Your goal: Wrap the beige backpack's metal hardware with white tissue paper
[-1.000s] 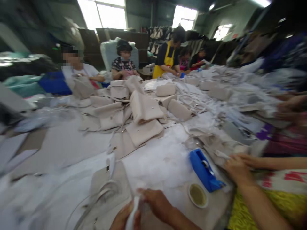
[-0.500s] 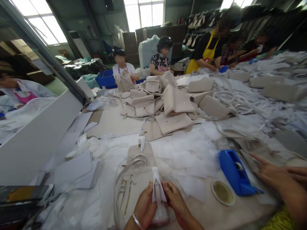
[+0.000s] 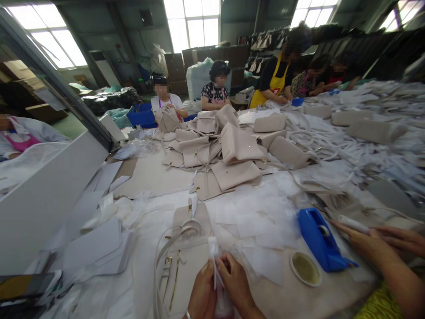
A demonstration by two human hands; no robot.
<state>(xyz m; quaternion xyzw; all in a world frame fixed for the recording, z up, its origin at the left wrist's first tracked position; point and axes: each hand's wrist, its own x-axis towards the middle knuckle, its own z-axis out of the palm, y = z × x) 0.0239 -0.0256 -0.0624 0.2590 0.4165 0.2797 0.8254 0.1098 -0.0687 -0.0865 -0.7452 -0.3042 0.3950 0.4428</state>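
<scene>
At the bottom centre my left hand (image 3: 202, 294) and my right hand (image 3: 236, 283) are pressed together, both pinching a thin white paper strip (image 3: 212, 254) wrapped over a part of a beige bag (image 3: 181, 261). The bag lies flat in front of me with its long strap (image 3: 159, 266) and gold fittings showing. Fingers of both hands are curled shut on the strip. What lies below my hands is hidden.
A blue tape dispenser (image 3: 318, 241) and a small round dish (image 3: 305, 268) sit to my right. Another person's hands (image 3: 375, 243) work at the right edge. A heap of beige bags (image 3: 229, 150) fills the table's middle. Several people sit along the far side. White sheets (image 3: 96, 239) lie left.
The view has swung left and steadied. My hands have come up together on the white strip, and the strip now sits lower between my fingers than half a second ago.
</scene>
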